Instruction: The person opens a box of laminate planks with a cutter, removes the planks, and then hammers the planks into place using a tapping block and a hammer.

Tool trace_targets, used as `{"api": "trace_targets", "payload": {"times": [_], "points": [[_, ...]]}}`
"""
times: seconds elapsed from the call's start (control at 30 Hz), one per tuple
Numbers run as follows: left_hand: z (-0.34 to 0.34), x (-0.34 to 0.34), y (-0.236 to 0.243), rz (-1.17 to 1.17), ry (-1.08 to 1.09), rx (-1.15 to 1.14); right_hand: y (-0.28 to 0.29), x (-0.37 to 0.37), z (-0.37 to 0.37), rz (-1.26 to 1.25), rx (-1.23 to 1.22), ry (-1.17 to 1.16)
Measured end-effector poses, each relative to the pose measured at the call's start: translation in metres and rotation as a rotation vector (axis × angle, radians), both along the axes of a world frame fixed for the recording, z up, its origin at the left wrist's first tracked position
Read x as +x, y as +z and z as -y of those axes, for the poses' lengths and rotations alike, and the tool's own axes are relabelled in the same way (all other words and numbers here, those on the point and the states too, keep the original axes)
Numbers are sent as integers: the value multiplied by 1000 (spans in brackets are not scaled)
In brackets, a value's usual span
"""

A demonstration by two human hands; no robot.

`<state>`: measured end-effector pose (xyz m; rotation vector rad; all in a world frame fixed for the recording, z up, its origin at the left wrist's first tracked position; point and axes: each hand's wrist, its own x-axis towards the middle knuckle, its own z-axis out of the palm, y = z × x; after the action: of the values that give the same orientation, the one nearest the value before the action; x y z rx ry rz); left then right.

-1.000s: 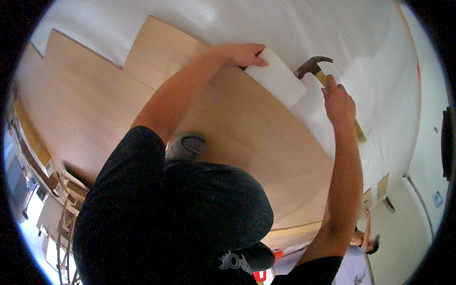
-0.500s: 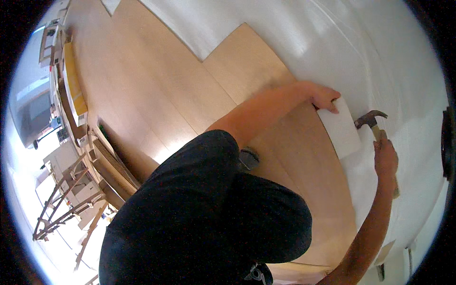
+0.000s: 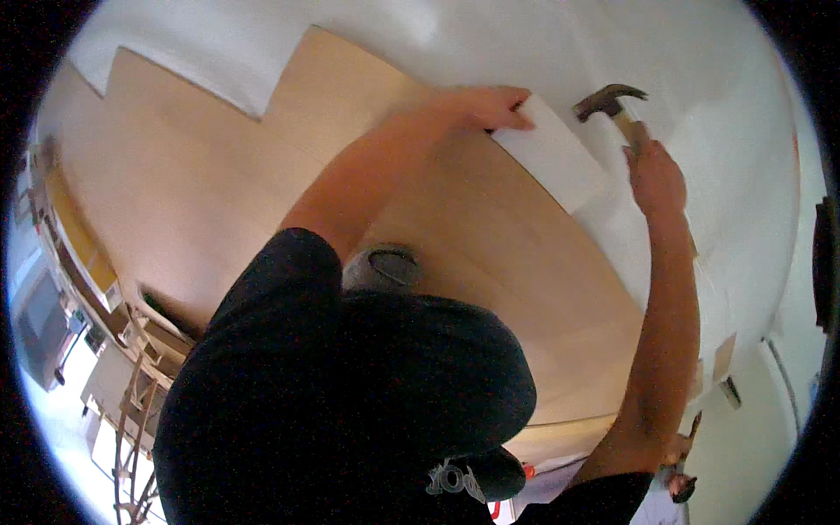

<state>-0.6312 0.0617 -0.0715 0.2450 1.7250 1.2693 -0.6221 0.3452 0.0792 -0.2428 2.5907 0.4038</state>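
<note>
My left hand [image 3: 503, 109] is closed on the end of a flat white block [image 3: 556, 153], which lies along the edge of the wood-look floor planks [image 3: 516, 262]. A claw hammer [image 3: 605, 101] is in my right hand [image 3: 658, 179], its fingers wrapped round the pale handle. The hammer's striking face points at the block's outer side, with a small gap between them. Beyond the planks spreads white underlay sheeting [image 3: 490, 44]. Part of the block's near end is hidden under my left fingers.
The planks end in a stepped edge at the far side. My dark-clothed leg and a grey shoe [image 3: 382, 267] are over the planks. On the left are a long yellow-sided box [image 3: 77, 227] and a wooden frame [image 3: 131, 437]. Small board offcuts [image 3: 724, 357] lie at the lower right.
The view has turned, so my hands and the planks appear farther left and higher. The hammer head, close against the block before, now stands slightly off it. My left hand keeps its hold.
</note>
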Motion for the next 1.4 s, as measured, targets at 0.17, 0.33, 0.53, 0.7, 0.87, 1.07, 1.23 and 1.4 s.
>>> {"api": "trace_targets", "payload": {"times": [0.17, 0.33, 0.53, 0.7, 0.87, 1.07, 1.23, 1.4], "points": [[-4, 0, -8, 33, -73, 84, -12, 68, -19, -106, -145, -294], [27, 12, -24, 19, 290, -115, -45, 216, 21, 37, -526, -529], [13, 53, -19, -79, 248, -13, -100, 425, 47, 160, -553, -369], [15, 122, -9, -106, 88, -71, -119, 483, 48, 17, -758, -272], [8, 156, 22, -136, -6, 91, -130, 392, -34, -409, -659, -740], [-45, 126, 39, -954, -197, -156, -111, 317, -140, -546, -211, -635], [-65, 119, -1, -1037, -167, -164, -156, 322, -139, -544, -227, -688], [-42, 112, -26, -1268, -285, -132, -154, 320, -135, -546, -324, -691]]}}
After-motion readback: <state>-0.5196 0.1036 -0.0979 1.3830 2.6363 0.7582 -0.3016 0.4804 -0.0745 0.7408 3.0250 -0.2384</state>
